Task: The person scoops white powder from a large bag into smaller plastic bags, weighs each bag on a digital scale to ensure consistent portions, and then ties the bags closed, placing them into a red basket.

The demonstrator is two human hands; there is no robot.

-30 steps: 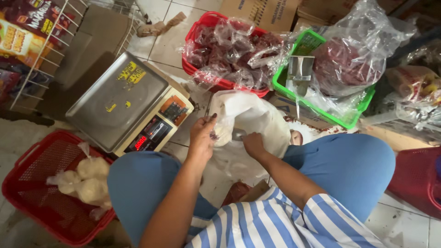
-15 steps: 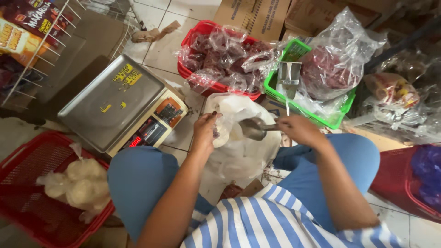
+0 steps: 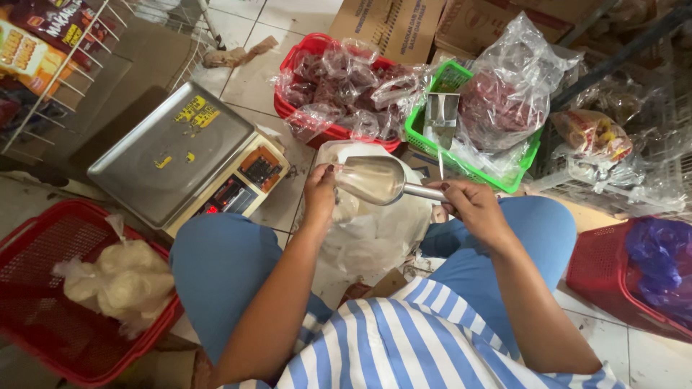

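Seated person, blue trousers. Right hand (image 3: pixel 472 205) grips handle of shiny metal scoop (image 3: pixel 375 180), held level over a large white plastic sack (image 3: pixel 375 230) between the knees. Left hand (image 3: pixel 321 191) pinches sack's rim beside the scoop. Beyond sack: steel-topped weighing scale (image 3: pixel 180 155), red basket of bagged goods (image 3: pixel 339 90).

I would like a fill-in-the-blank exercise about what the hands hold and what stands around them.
1. The right hand holds a metal ____ by its handle.
2. The left hand touches the rim of a large ____ plastic bag.
3. The weighing scale stands on the person's ____ side.
4. The green basket stands beside a ____ basket of small bags.

Missing words: scoop; white; left; red
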